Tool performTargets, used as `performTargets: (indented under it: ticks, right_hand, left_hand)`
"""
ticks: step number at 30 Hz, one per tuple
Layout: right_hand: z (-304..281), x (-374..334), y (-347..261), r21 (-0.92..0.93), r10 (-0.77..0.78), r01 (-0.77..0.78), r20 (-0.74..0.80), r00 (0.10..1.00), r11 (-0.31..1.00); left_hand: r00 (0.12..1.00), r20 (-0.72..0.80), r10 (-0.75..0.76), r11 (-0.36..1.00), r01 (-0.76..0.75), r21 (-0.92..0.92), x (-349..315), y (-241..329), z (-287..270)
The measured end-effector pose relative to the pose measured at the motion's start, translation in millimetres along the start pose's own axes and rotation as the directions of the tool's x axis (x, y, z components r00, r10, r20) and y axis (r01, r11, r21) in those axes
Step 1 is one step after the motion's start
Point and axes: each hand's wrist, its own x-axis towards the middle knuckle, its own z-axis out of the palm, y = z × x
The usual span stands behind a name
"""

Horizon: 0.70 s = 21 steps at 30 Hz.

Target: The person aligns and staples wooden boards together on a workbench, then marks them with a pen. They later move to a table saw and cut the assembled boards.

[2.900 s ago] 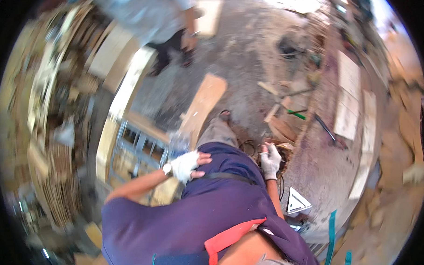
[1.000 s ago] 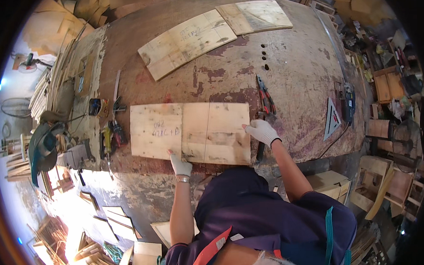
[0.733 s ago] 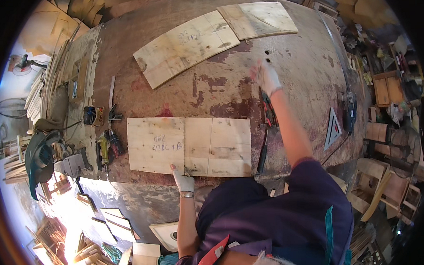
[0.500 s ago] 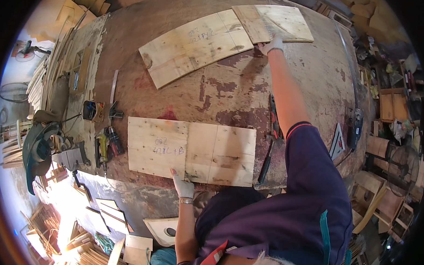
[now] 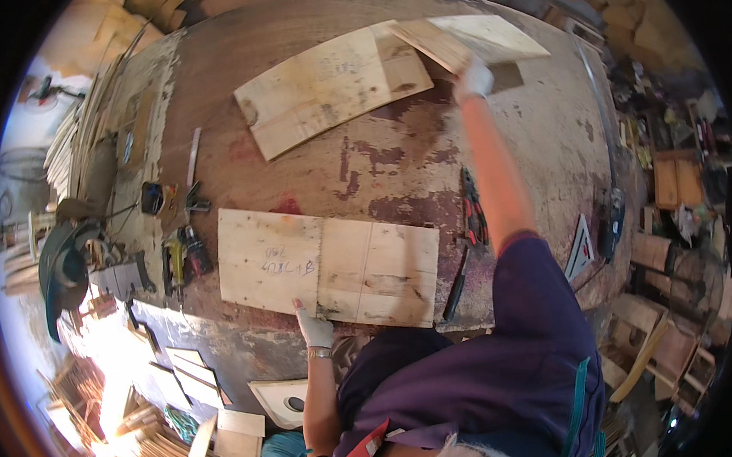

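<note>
My right hand (image 5: 475, 81), in a pale glove, grips the near end of a small plywood piece (image 5: 429, 44). That piece is tilted up, its near end raised above the far boards. A long marked plywood board (image 5: 313, 89) lies to its left, and a pale plywood panel (image 5: 500, 34) to its right, partly hidden. Near me lies a marked plywood board (image 5: 270, 264) with a seam across it; whether it is one piece or two, I cannot tell. My gloved left hand (image 5: 315, 327) holds its near edge, thumb on top, the other fingers mostly hidden.
Red-handled pliers (image 5: 473, 209) and a dark-handled tool (image 5: 458, 286) lie right of the near board. Farther right are a triangular square (image 5: 580, 249) and a black power tool (image 5: 614, 220). Drills (image 5: 193, 255) and a circular saw (image 5: 65, 267) are at the left.
My right hand has lifted and tilted the small plywood piece off the far boards. The long far board has shifted slightly left. My left hand stays at the near board's edge.
</note>
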Motion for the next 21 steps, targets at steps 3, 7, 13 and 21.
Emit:
performTargets:
  ticks: [3,7,13,21]
  right_hand:
    - [-74.9,-67.7,-23.3,-0.01,-0.003,0.003,0.014,1.0,1.0]
    - [-194.3,-137.6,-29.6,0.045,0.058,-0.064,0.122,0.991,0.997]
    - [-361.5,-201.6,-45.9,-0.211,0.181,-0.149,0.142,0.973,0.966]
    - [-370.8,-216.5,-35.0,-0.513,0.405,-0.253,0.208,0.891,0.82]
  left_hand:
    - [0.983,-0.182,-0.012,0.99,0.038,0.138,2.0,-4.1,-7.1]
    - [1.0,-0.018,0.022,0.993,-0.024,-0.114,-7.2,-4.5,3.9]
    - [0.996,-0.083,0.028,0.98,-0.043,-0.194,-8.3,-6.1,11.8]
    - [0.993,-0.076,0.085,0.972,-0.1,-0.214,12.5,-25.0,6.4]
